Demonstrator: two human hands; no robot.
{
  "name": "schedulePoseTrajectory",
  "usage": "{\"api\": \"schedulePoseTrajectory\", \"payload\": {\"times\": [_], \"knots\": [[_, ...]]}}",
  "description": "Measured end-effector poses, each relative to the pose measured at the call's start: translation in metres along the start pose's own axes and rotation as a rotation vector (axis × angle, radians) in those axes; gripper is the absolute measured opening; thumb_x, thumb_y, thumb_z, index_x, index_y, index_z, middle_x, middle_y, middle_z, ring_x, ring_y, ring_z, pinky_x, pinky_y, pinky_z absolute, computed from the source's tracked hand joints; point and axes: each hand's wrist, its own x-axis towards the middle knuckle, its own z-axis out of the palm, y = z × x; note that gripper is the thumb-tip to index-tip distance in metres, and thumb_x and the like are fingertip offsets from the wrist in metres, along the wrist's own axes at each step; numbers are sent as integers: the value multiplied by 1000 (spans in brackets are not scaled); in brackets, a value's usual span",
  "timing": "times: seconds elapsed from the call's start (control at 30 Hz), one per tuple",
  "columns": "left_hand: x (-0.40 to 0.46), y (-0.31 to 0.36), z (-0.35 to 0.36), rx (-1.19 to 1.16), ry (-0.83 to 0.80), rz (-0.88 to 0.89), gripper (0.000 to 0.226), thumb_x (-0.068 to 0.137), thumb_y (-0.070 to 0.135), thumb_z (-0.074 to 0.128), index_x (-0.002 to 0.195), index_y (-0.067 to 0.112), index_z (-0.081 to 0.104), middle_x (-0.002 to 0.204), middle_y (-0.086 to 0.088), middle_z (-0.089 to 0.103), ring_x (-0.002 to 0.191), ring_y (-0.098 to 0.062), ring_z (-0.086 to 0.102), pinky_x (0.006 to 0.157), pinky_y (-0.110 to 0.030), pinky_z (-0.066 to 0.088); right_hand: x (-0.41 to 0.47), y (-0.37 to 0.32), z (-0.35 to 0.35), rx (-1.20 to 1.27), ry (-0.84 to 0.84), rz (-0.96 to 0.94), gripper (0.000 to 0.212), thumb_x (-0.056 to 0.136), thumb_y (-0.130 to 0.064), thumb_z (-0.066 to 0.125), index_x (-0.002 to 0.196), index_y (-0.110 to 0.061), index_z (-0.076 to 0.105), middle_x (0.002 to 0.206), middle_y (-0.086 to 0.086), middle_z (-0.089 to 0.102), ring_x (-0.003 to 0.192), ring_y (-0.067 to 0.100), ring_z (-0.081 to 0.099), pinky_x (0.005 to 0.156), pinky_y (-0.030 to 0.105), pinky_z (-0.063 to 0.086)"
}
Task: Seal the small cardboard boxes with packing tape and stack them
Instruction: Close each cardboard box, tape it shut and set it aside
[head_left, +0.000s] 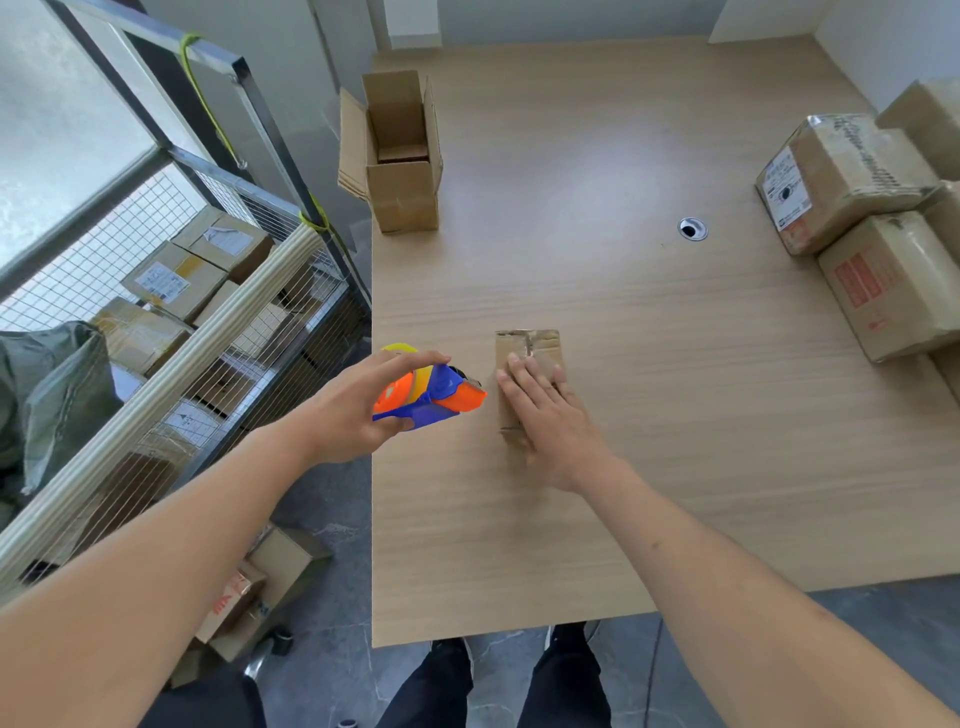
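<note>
Two hands, left hand gripping tape dispenser, right hand flat on small box, labels unreadable

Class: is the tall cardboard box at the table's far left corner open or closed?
Open: the tall box has its top flaps standing up, interior visible.

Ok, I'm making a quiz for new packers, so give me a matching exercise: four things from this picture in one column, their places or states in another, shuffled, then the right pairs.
Things:
1. tape gun
2. small box
3. open box
4. taped boxes

Places or states:
A. piled at the table's right edge
B. gripped in the left hand
C. upright at the far left of the table, flaps up
D. lying under the flat right hand

Pairs: 1-B, 2-D, 3-C, 4-A
</note>
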Motion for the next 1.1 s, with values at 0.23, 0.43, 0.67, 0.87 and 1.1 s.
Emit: {"api": "schedulePoseTrajectory", "payload": {"times": [0.23,0.43,0.67,0.87,1.1], "knots": [[3,5,1,39,-37,20,82,86,9,78,145,51,40,140,15,51,126,-15,52,101,-49,48,1,-21,-46,981,316,141,32,98,-31,62,126,-18,71,125,-7,71,121,6,62,104,27,45],[8,14,-2,81,-74,84,82,85,4,77,144,49,42,137,12,48,121,-16,53,97,-46,49,6,-28,-73,1306,64,223,18,81,-23,86,95,-14,80,86,14,77,80,23,73,81,44,61],[6,25,-4,145,-160,126,85,85,0,73,144,53,41,136,9,46,124,-15,47,100,-42,45,-2,-22,-79,1381,-82,257,17,80,-6,84,93,-1,75,85,23,73,71,21,70,68,31,58],[3,29,-3,132,-226,74,88,87,0,71,143,59,36,136,11,45,122,-17,49,99,-46,46,-8,-24,-76,1397,-36,304,24,97,-17,70,100,7,71,98,20,75,77,20,72,70,37,62],[3,39,-1,120,-272,53,92,86,-4,69,142,62,36,135,17,45,123,-11,48,101,-43,45,-16,-26,-71,1404,-12,359,38,94,-33,73,96,5,73,96,26,73,81,37,74,66,40,62]]}}
